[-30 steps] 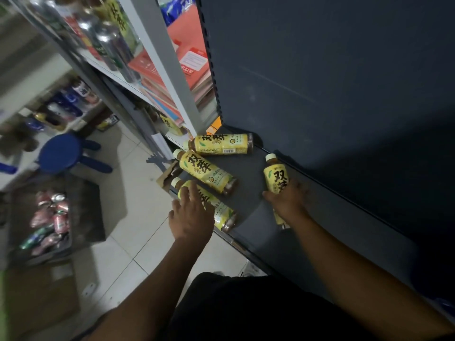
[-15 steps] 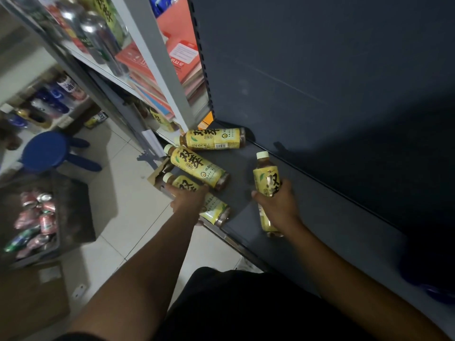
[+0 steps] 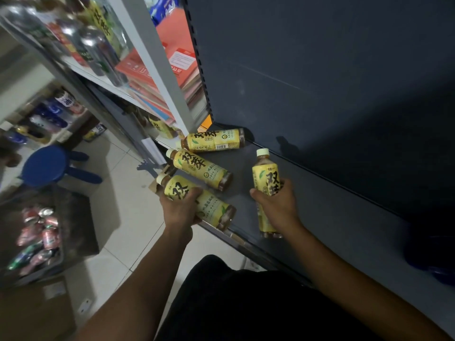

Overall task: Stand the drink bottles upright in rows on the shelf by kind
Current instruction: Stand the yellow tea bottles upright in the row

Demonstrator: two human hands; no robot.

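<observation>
Front bottle (image 3: 211,205) laid flat at shelf (image 3: 344,217) edge, cap leftward, long axis along edge — gripped near shoulder by left hand (image 3: 179,210). Second bottle (image 3: 266,175) clasped mid-body by right hand (image 3: 275,207), cap up, near upright.

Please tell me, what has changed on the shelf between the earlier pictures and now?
The left hand, open over the front bottle a second ago, now grips its upper half. The right hand has closed round the right bottle and seems to tip it up. The middle bottle and the rear bottle lie as before.
</observation>
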